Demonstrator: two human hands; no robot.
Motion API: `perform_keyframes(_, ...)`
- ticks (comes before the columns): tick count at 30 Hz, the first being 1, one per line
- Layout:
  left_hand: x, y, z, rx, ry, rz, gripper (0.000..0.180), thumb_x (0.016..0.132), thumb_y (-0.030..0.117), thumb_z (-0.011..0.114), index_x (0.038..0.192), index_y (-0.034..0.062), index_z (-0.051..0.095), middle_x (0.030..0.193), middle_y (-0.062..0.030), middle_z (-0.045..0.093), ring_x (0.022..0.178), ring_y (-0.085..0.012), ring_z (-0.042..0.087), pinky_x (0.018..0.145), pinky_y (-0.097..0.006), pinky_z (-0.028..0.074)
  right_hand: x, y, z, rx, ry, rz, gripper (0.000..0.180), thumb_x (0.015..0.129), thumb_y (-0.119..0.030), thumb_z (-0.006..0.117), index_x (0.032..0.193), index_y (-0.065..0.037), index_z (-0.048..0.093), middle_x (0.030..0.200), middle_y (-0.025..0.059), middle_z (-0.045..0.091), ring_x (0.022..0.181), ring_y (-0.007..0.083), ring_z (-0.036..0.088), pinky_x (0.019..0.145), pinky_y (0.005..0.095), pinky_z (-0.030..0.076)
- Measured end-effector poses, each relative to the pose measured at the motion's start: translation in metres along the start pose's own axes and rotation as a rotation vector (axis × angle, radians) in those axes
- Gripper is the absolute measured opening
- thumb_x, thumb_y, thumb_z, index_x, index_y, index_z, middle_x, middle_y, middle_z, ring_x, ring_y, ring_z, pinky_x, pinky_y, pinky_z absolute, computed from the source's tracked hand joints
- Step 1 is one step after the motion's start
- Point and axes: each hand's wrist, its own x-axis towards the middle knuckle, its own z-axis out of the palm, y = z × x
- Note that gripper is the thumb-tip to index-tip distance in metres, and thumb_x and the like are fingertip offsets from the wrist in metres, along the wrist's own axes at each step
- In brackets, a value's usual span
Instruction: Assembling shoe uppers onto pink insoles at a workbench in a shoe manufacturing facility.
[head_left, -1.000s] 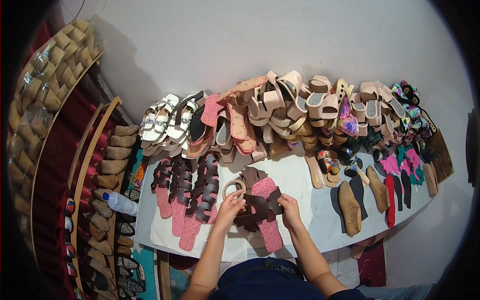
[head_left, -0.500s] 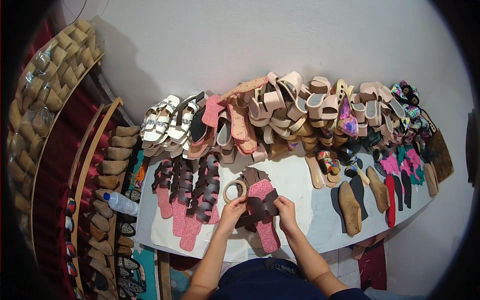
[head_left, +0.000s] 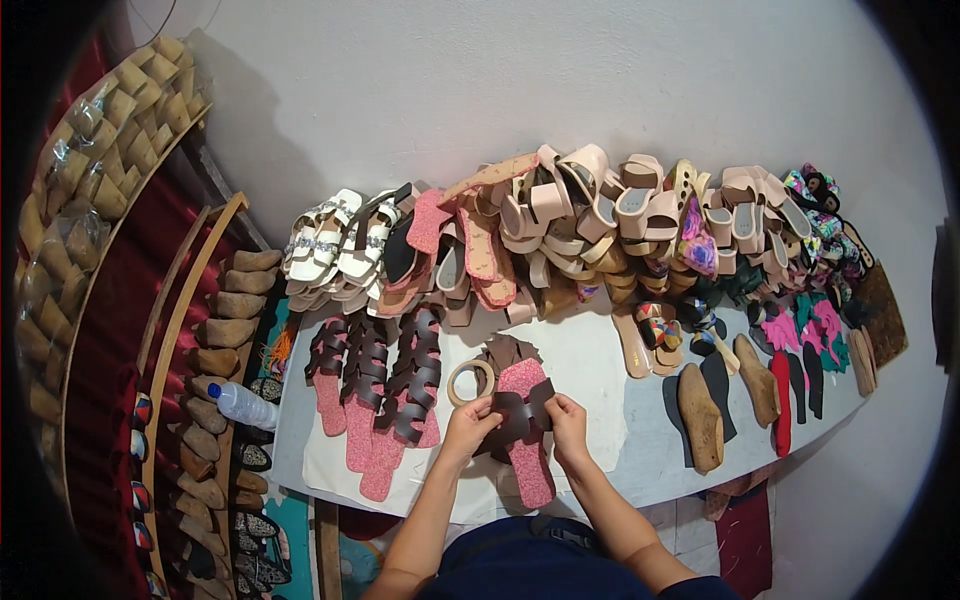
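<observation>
Both hands, left (head_left: pixel 468 425) and right (head_left: pixel 568 425), pinch a brown strap (head_left: pixel 520 418) over a pink glittery sole (head_left: pixel 528 440), beside a tape ring (head_left: pixel 470 381).

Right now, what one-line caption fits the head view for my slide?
Both hands, left hand and right hand, hold a dark brown strap upper over a pink insole on the white worktable.

Heaped pale sandals (head_left: pixel 600 220) along the wall, tape roll (head_left: pixel 470 381), plastic bottle (head_left: pixel 243 405), wooden lasts (head_left: pixel 225 330).

bright, even light, soft shadows on the wall, sharp centre, fisheye bending and dark vignette at the rim
</observation>
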Motion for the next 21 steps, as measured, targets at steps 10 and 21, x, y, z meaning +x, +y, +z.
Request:
perform_keyframes(10, 0.004, 0.001, -0.003, -0.070, 0.030, -0.042, 0.025, 0.076, -0.003, 0.046, 0.101, -0.0043, 0.052, 0.089, -0.0063, 0.058, 0.075, -0.0096, 0.056, 0.068, -0.021, 0.045, 0.003, -0.003, -0.004, -0.008, -0.094, 0.071, 0.011, 0.077, -0.008, 0.050, 0.075, -0.001, 0.059, 0.066, -0.0010, 0.055, 0.058, 0.0059, 0.049, 0.055, 0.0187, 0.038)
perform_keyframes(21, 0.006, -0.012, -0.013, -0.169, 0.058, -0.074, 0.025, 0.081, 0.009, 0.051, 0.104, -0.0026, 0.051, 0.091, -0.0057, 0.057, 0.086, -0.0111, 0.054, 0.079, -0.022, 0.041, 0.020, 0.006, -0.016, 0.045, -0.055, 0.093, 0.010, 0.077, -0.007, 0.050, 0.077, -0.001, 0.058, 0.069, 0.0012, 0.056, 0.058, 0.0086, 0.052, 0.057, 0.0206, 0.041)
